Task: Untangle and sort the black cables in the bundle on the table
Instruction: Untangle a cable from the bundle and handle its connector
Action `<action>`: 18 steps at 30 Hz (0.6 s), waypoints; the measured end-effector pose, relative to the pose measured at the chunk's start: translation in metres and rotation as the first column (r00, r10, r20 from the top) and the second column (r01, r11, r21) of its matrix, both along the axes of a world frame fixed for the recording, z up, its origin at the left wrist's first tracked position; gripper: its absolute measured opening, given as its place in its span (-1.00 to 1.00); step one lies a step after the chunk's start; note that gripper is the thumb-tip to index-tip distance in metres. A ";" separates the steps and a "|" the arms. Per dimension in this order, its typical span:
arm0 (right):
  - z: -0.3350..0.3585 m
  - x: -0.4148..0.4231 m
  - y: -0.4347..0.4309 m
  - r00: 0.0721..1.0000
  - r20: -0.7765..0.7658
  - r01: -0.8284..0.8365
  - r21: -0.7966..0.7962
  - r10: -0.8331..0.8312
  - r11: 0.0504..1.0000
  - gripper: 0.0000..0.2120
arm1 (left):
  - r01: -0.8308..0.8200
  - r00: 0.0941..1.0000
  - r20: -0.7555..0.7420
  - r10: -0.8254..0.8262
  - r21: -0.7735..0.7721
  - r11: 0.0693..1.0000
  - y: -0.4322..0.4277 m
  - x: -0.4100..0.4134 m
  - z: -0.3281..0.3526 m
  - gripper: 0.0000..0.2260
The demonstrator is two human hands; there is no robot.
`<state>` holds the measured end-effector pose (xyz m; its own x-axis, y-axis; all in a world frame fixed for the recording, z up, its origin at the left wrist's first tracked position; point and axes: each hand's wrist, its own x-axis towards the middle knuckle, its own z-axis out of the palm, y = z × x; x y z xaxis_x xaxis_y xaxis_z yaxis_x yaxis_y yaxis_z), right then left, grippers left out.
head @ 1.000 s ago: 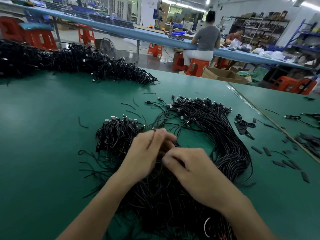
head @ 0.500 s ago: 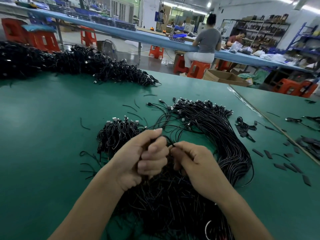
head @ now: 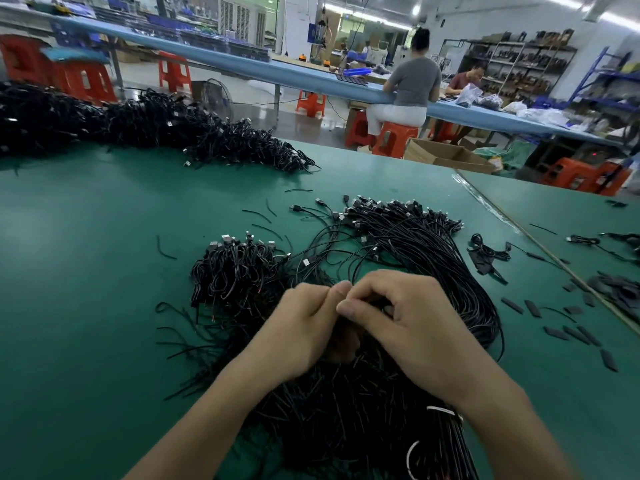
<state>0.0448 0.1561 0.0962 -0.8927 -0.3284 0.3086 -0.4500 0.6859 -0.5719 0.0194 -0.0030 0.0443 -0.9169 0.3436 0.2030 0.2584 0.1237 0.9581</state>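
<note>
A big bundle of black cables (head: 433, 258) curves across the green table (head: 86, 271), its connector ends fanned out at the far side. A smaller looped heap of cables (head: 235, 271) lies to its left. Loose cut ends (head: 346, 403) spread beneath my wrists. My left hand (head: 301, 327) and my right hand (head: 398, 317) meet fingertip to fingertip over the bundle's middle. Both pinch a thin black cable (head: 356, 268) that rises from between them. The fingers' undersides are hidden.
A long pile of black cables (head: 156, 129) lies along the table's far left. Short black strips (head: 561, 327) and a small coiled cable (head: 488, 251) lie at the right, near the seam to the neighbouring table (head: 571, 216). People sit at a blue bench (head: 311, 77) behind.
My hands have drawn together: the left has turned so its fingertips meet the right's, and the right has lifted with curled fingers. The camera has tilted slightly.
</note>
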 end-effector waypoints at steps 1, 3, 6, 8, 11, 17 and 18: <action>0.001 -0.001 0.000 1.000 -0.011 -0.024 -0.039 0.023 0.999 -0.87 | 0.065 0.990 0.123 -0.069 0.037 0.997 -0.001 0.002 0.003 -0.46; 0.000 -0.003 0.001 0.999 -0.007 -0.040 -0.147 0.040 0.988 -0.89 | 0.131 0.948 0.275 -0.159 0.115 0.985 -0.006 0.003 0.007 -0.43; -0.009 -0.005 0.000 0.999 0.022 0.040 -0.301 -0.035 0.953 -0.82 | 0.209 0.851 0.392 -0.351 0.361 0.909 -0.014 0.002 0.012 -0.49; -0.017 -0.005 -0.004 0.996 0.040 0.088 -0.326 -0.079 0.941 -0.69 | 0.234 0.739 0.417 -0.528 0.577 0.783 -0.018 0.001 0.017 -0.52; -0.026 0.000 -0.012 0.987 0.101 0.148 -0.281 -0.124 0.948 -0.62 | 0.187 0.623 0.296 -0.724 0.843 0.505 -0.024 -0.001 0.023 -0.61; -0.035 0.011 -0.021 0.966 0.258 -0.039 0.062 0.022 0.997 -0.74 | -0.130 0.923 0.314 -0.222 0.799 0.587 -0.011 -0.007 0.016 -0.65; -0.034 0.012 -0.022 0.966 0.255 -0.069 0.120 0.036 0.990 -0.75 | -0.135 0.953 0.282 -0.113 0.727 0.673 -0.009 -0.008 0.012 -0.66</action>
<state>0.0568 0.1343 0.0625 -0.9166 -0.3986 0.0293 -0.3400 0.7392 -0.5814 0.0112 -0.0117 0.0563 -0.9753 0.1863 0.1184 -0.0308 -0.6461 0.7626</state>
